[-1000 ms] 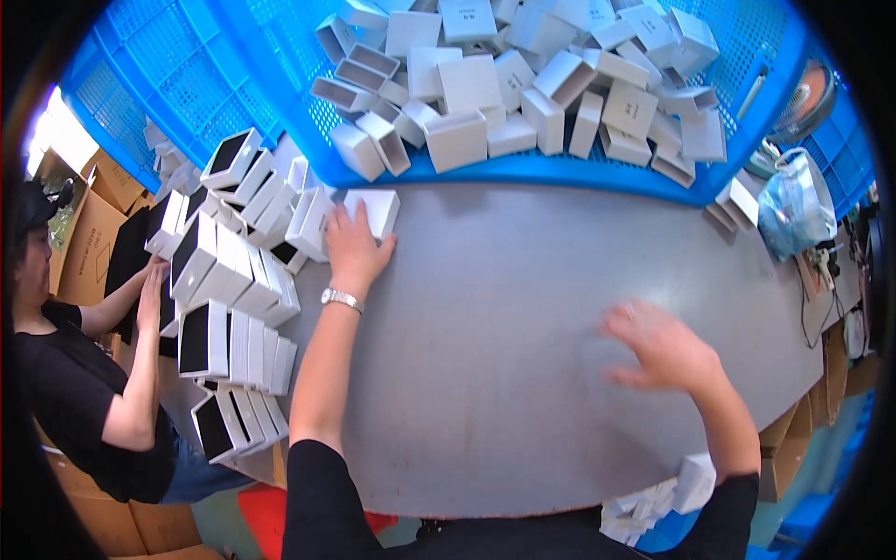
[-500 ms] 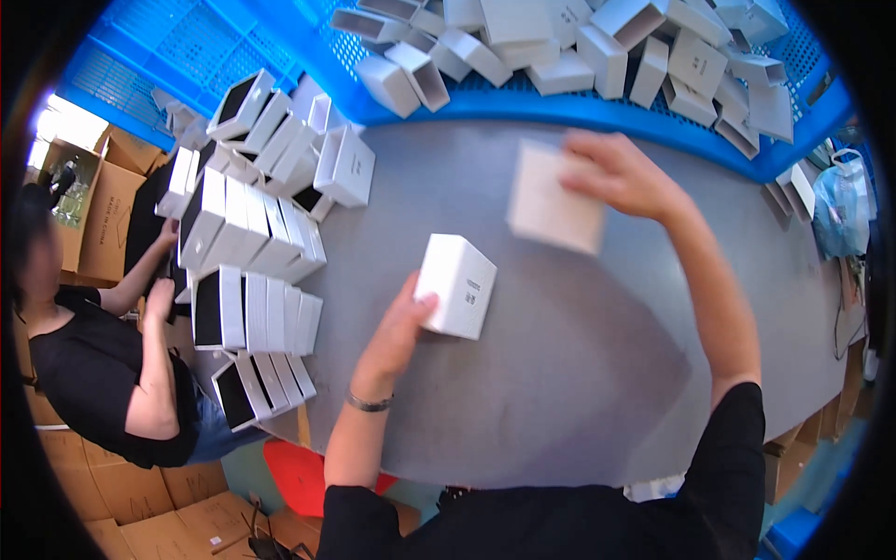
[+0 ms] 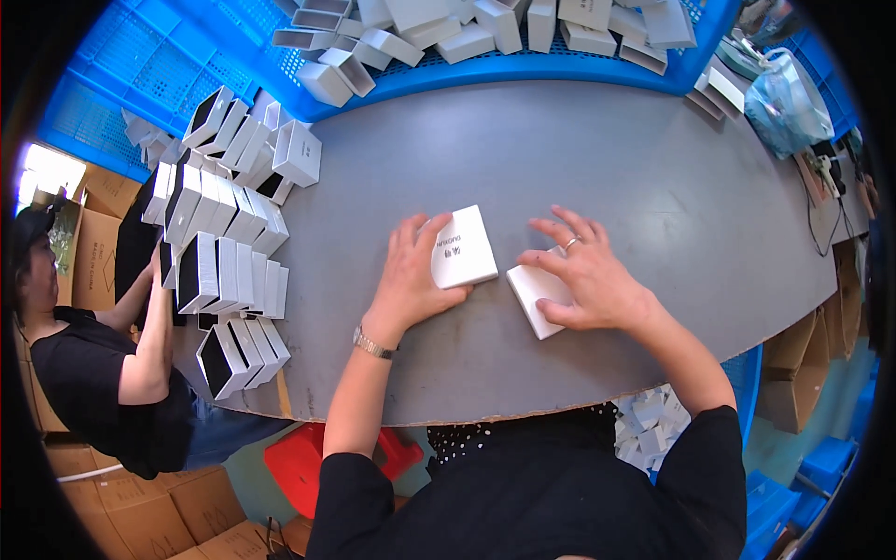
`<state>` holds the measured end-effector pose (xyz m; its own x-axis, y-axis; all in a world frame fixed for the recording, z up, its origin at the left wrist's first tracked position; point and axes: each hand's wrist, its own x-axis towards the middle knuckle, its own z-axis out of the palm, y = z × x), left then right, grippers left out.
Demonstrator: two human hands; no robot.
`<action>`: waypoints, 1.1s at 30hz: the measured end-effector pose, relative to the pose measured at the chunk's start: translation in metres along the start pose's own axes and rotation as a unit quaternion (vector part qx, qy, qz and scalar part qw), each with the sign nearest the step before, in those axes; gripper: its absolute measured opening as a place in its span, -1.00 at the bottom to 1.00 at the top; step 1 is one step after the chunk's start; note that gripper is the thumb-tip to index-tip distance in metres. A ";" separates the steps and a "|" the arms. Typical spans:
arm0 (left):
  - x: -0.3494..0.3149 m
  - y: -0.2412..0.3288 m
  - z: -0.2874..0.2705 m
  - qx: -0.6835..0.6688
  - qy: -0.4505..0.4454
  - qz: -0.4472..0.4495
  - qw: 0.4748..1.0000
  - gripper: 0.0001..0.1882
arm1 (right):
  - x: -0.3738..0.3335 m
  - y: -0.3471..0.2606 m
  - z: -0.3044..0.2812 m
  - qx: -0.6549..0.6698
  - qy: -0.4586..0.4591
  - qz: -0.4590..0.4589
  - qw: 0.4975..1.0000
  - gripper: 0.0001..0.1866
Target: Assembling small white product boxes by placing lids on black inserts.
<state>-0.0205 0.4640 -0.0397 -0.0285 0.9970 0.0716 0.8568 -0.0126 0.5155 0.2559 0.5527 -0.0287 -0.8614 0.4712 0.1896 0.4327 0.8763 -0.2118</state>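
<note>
A white box [image 3: 464,248] with dark print on its face is at the middle of the grey table [image 3: 616,168]. My left hand [image 3: 403,275] grips it from the left, fingers at its far-left edge and thumb along the near side. Just to the right is another white box [image 3: 530,301], its top plain where I see it. Over that one my right hand [image 3: 593,282] has its fingers spread, with the thumb lying across the top. My palm hides its right part. A narrow gap separates the two boxes.
Rows of white boxes [image 3: 233,215], some showing black insides, stand along the left edge. A co-worker [image 3: 103,373] is beside them. A blue crate [image 3: 485,67] of white boxes borders the far side. A plastic bag [image 3: 789,103] lies far right; a red stool [image 3: 303,471] is below.
My right hand has come down and nearer from beside the crate, where it held a white box. The left-hand box has turned and shows its printed face. The view has shifted right.
</note>
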 end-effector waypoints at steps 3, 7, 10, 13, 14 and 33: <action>-0.019 0.006 0.009 0.030 0.054 -0.048 0.997 0.09 | -0.021 -0.011 -0.013 0.052 -0.044 0.023 0.997 -0.26; -0.038 0.008 0.011 0.020 0.108 -0.098 0.989 0.10 | -0.042 -0.026 -0.016 0.092 -0.056 0.037 0.993 -0.25; -0.056 0.008 0.001 -0.001 0.010 -0.052 0.999 0.11 | -0.042 -0.021 -0.027 0.019 -0.014 0.067 0.997 -0.25; -0.061 0.012 -0.024 -0.025 -0.147 0.020 0.989 0.06 | -0.063 0.004 -0.013 0.013 0.029 0.174 0.984 -0.24; -0.067 0.001 -0.029 -0.022 -0.128 -0.001 0.991 0.06 | -0.068 0.006 -0.009 0.016 0.028 0.146 0.989 -0.24; -0.237 -0.114 -0.131 0.182 0.415 -0.390 0.802 -0.05 | 0.120 -0.095 0.072 0.102 0.018 -0.100 0.990 -0.15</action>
<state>-0.1788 0.2191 -0.0032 -0.8320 0.2953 0.4696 0.5011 0.7633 0.4078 0.0918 0.5187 -0.0551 -0.9127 0.2973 0.2802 0.1891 0.9155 -0.3552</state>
